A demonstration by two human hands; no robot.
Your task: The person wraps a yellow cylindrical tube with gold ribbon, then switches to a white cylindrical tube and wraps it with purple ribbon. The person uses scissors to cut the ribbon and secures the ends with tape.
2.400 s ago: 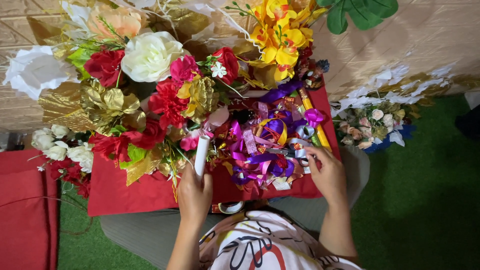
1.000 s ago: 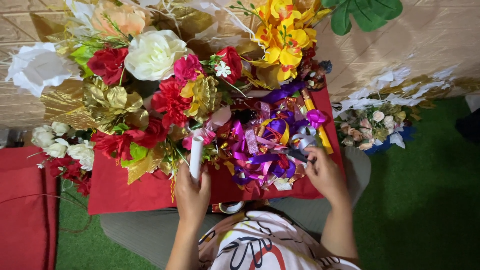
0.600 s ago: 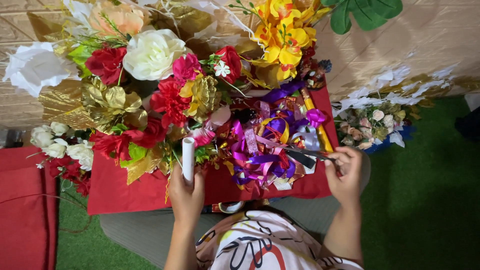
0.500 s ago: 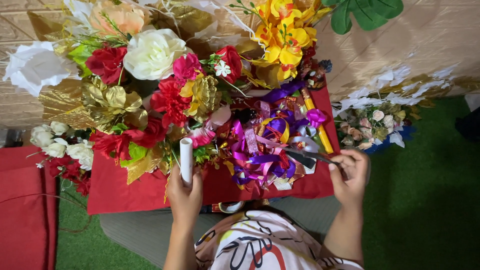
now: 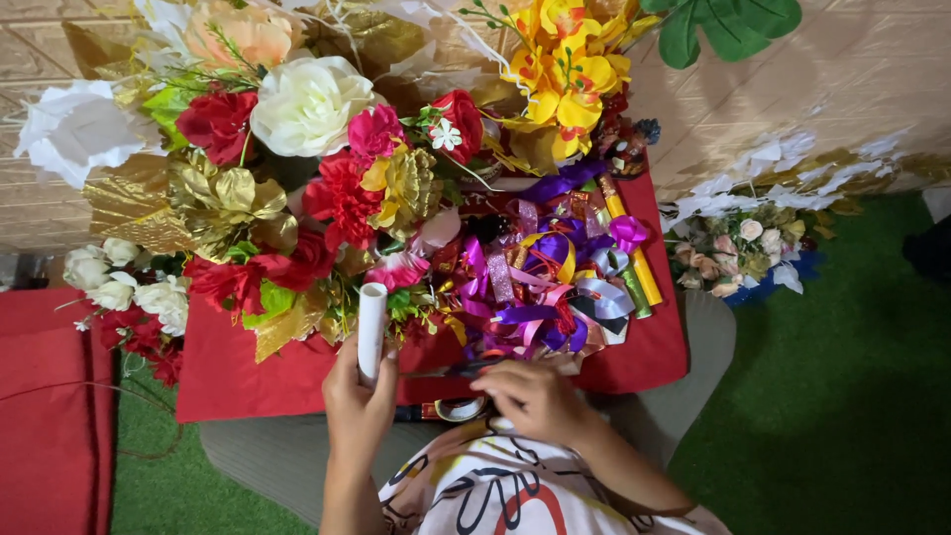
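Table: a red cloth (image 5: 248,381) covers it, crowded with artificial flowers (image 5: 297,149).
Ribbons: a purple, silver and yellow heap (image 5: 545,292) lies right of centre.
White tube: a rolled paper tube (image 5: 371,317) stands upright at the cloth's near edge.
Left hand (image 5: 359,406): fingers closed round the tube's lower end.
Right hand (image 5: 535,396): curled, knuckles up, just below the ribbons; I cannot tell what it grips.

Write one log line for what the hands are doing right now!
left hand: holds white paper roll upright | right hand: on red cloth by ribbon pile | flowers: behind
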